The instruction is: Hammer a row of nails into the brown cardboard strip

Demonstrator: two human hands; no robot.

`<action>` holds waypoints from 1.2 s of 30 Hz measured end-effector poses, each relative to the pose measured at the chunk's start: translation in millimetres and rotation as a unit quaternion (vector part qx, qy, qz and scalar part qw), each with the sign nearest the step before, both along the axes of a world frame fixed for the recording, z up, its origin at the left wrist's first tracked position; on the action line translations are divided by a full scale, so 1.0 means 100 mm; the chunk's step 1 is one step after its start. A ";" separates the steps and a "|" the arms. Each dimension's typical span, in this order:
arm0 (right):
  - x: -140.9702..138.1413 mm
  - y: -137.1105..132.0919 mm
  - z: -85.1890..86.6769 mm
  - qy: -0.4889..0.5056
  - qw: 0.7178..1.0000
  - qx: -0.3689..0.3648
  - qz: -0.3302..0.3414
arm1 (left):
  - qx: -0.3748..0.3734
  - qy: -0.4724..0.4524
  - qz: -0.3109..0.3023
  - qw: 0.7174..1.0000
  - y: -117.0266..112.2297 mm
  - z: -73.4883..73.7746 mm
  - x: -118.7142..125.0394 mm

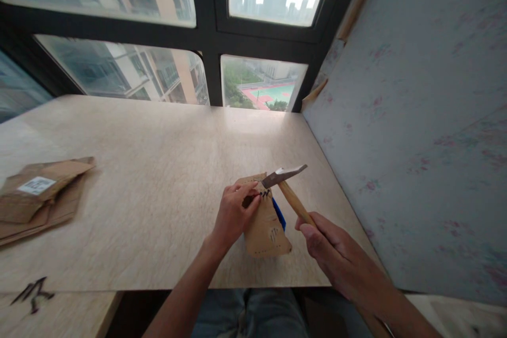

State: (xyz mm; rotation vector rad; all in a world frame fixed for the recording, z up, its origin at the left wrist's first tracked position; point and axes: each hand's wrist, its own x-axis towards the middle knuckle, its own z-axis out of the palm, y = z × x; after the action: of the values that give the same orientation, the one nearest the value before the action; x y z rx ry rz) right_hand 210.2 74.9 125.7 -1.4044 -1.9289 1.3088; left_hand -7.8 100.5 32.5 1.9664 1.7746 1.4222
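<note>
My right hand grips the wooden handle of a hammer. The hammer's metal head is over the far part of a brown cardboard piece that has rows of small dark marks or holes. My left hand rests at the left side of this cardboard, thumb and fingers pinched together close under the hammer head. Whatever they pinch is too small to make out. Several short dark pieces, perhaps nails, show beside the fingertips. Something blue sticks out from under the cardboard's right edge.
Flattened cardboard with a white label lies on the pale tabletop at the left. Several dark slender pieces lie on a lower surface at the bottom left. A patterned wall borders the right; dark-framed windows stand behind.
</note>
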 end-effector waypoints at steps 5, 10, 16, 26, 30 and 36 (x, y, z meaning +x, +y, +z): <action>0.03 -0.05 -0.11 0.021 0.999 -0.026 -0.017 | -0.003 -0.015 0.002 1.000 -0.01 -0.01 0.01; -0.05 -0.19 -0.40 0.008 0.997 0.003 -0.083 | -0.014 -0.017 -0.001 1.000 -0.02 0.01 0.02; -0.21 -0.33 -0.67 -0.006 0.978 0.015 -0.206 | -0.016 0.027 -0.007 0.999 0.04 0.06 0.03; -0.33 -0.42 -0.85 0.056 0.962 0.008 -0.267 | -0.047 0.020 -0.048 0.998 0.11 0.06 0.01; -0.36 -0.43 -0.87 0.075 0.958 0.011 -0.277 | -0.057 0.001 -0.045 0.997 0.11 0.06 0.01; -0.33 -0.42 -0.93 0.081 0.957 0.015 -0.278 | -0.048 0.010 -0.020 0.999 0.10 0.04 0.02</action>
State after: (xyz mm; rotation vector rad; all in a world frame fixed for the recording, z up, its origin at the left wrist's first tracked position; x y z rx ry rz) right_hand 177.1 33.2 32.8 -1.6097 -1.3015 1.0721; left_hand -5.5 110.0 36.9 1.9637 1.7665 1.2837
